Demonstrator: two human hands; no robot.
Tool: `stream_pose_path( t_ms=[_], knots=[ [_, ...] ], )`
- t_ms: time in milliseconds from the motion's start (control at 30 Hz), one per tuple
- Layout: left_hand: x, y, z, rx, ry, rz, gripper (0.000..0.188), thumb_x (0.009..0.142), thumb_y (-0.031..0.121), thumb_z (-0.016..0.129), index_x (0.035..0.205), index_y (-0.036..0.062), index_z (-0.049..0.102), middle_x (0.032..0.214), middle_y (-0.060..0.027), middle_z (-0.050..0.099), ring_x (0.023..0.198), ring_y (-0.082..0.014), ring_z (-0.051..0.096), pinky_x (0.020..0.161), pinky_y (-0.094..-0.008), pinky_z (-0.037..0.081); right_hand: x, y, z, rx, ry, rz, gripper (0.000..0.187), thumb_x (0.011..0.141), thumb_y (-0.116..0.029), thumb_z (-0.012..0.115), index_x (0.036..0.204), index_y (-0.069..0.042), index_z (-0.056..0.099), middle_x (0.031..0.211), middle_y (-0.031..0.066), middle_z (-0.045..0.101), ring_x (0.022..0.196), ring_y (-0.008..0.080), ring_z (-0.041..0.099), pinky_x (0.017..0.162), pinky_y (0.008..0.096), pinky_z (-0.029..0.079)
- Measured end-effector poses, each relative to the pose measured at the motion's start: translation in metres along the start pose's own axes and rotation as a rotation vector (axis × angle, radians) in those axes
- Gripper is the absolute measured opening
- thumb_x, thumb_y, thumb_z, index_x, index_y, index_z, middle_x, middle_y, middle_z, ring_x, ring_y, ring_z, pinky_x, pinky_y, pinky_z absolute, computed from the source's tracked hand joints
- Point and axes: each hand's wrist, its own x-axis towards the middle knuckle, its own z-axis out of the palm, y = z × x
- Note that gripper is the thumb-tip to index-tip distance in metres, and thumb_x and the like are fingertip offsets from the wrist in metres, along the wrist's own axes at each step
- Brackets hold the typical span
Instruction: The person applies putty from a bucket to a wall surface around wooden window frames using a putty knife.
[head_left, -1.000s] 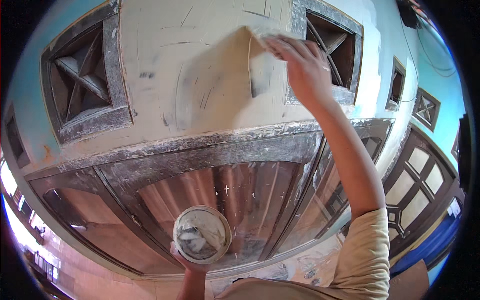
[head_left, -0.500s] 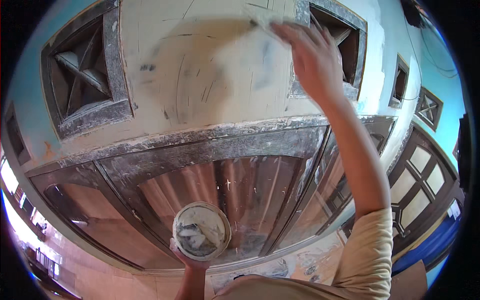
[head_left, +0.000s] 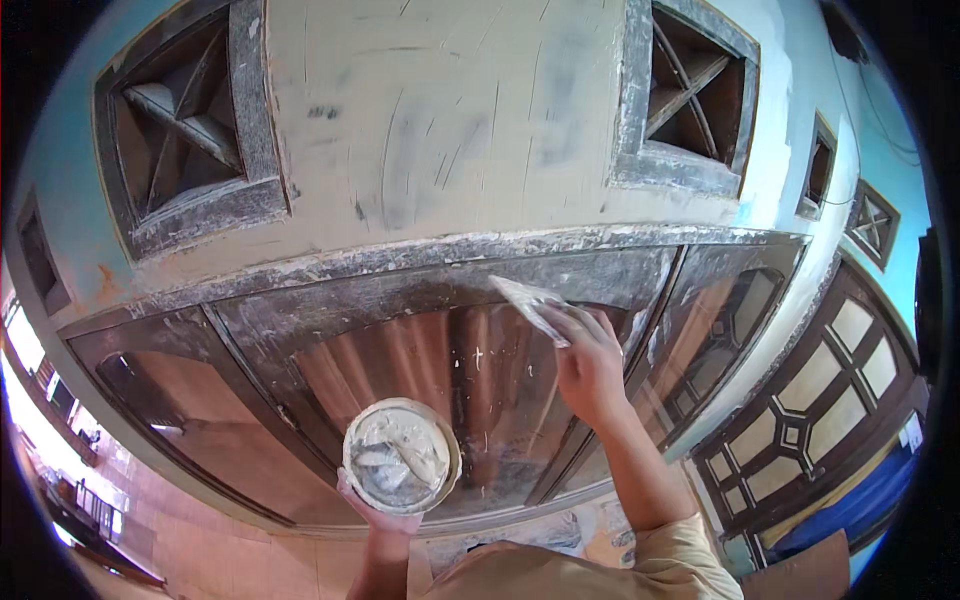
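My left hand (head_left: 385, 518) supports a round tub of pale putty (head_left: 402, 456) from beneath and the side, its open top facing up. Grey-white paste lies in the tub, with a smooth hollow scraped on its left part. In my right hand (head_left: 592, 365) is a flat putty scraper (head_left: 530, 308), coated whitish, its blade pointing up and left. The scraper is in front of the dark window frame, up and to the right of the tub. Above is a cream wall (head_left: 450, 120) with dark scratches and grey smudges.
Two square vents with crossed bars, a left vent (head_left: 180, 125) and a right vent (head_left: 690, 95), flank the cream wall patch. Glass panes (head_left: 500, 400) in a worn wooden frame stand before me. A panelled door (head_left: 800, 420) is at the right, by a blue cloth (head_left: 850, 500).
My right hand has come down from the upper wall with the scraper, to the level of the window frame. The tub stays almost in place in my left hand.
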Motion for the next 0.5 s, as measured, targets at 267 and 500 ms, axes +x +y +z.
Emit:
stream_pose_path(
  t_ms=[267, 500],
  knots=[
    [0.008, -0.003, 0.019, -0.042, -0.084, -0.074, 0.067, 0.09, 0.067, 0.041, 0.136, 0.0187, 0.049, 0.138, -0.0041, 0.05, 0.124, -0.0281, 0.049, 0.104, -0.0477, 0.042, -0.054, -0.019, 0.038, 1.387, 0.094, 0.765, 0.041, 0.096, -0.007, 0.055, 0.135, -0.002, 0.044, 0.127, 0.0078, 0.056, 0.117, 0.0183, 0.055, 0.099, 0.0337, 0.045],
    [0.016, -0.009, 0.019, -0.129, -0.089, -0.171, 0.068, 0.09, 0.067, 0.039, 0.138, 0.0193, 0.047, 0.139, -0.0037, 0.048, 0.126, -0.0278, 0.048, 0.104, -0.0473, 0.041, -0.075, -0.034, 0.055, 1.347, 0.052, 0.702, 0.035, 0.098, -0.007, 0.052, 0.132, 0.003, 0.048, 0.123, 0.0078, 0.059, 0.112, 0.0153, 0.056, 0.099, 0.0317, 0.043]
  ],
)
